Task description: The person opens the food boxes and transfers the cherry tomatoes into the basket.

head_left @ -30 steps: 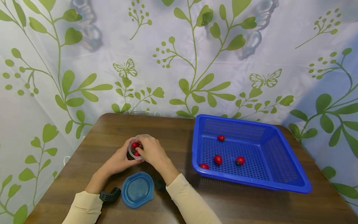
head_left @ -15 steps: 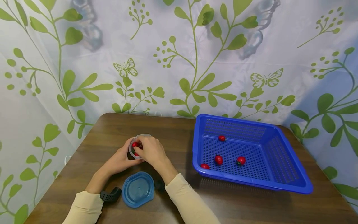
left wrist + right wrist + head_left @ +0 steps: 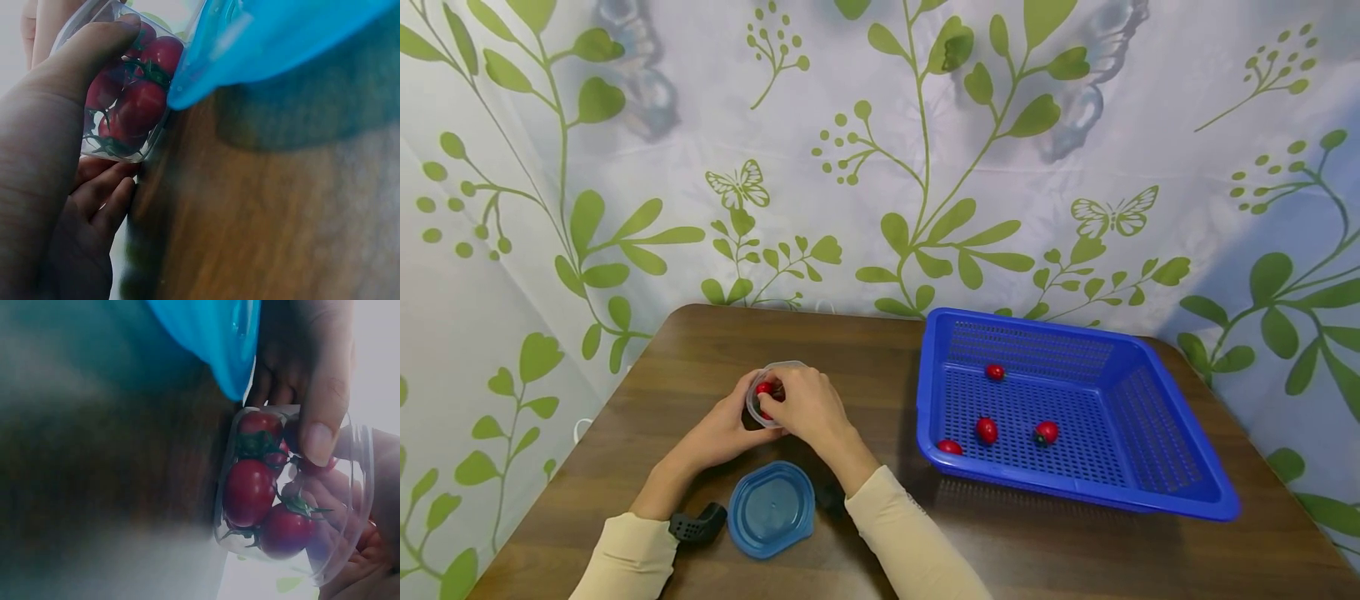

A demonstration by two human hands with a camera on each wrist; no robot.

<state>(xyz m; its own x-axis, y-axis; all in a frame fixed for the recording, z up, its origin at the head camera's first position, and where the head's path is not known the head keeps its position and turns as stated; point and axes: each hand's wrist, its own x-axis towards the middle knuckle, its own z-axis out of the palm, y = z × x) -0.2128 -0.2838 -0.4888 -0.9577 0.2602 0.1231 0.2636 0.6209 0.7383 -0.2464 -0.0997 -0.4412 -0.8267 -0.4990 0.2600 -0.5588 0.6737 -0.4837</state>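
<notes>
My left hand (image 3: pixel 724 429) grips a small clear plastic container (image 3: pixel 752 408), its thumb (image 3: pixel 128 28) against the near wall and its fingers on the far side. Red cherry tomatoes (image 3: pixel 250 490) with green stems crowd the container. From the right, my right hand (image 3: pixel 811 408) reaches over the rim with curled fingers and thumb inside, pinching a cherry tomato (image 3: pixel 317 466) that is mostly hidden. Through the clear wall in the right wrist view, fingers of the right hand show behind the tomatoes. A blue lid (image 3: pixel 771 508) lies on the table below both hands.
At the right of the wooden table (image 3: pixel 865 350) stands a blue plastic basket (image 3: pixel 1075 492) with several loose tomatoes (image 3: pixel 987 430). A dark wrist strap (image 3: pixel 698 525) is at the left wrist. A leaf-patterned curtain (image 3: pixel 865 208) hangs behind the table.
The right hand keeps its place inside the container, with its fingertips shifting only slightly. The red of the lower tomato in the container shows less now. The left hand, lid and basket stay put.
</notes>
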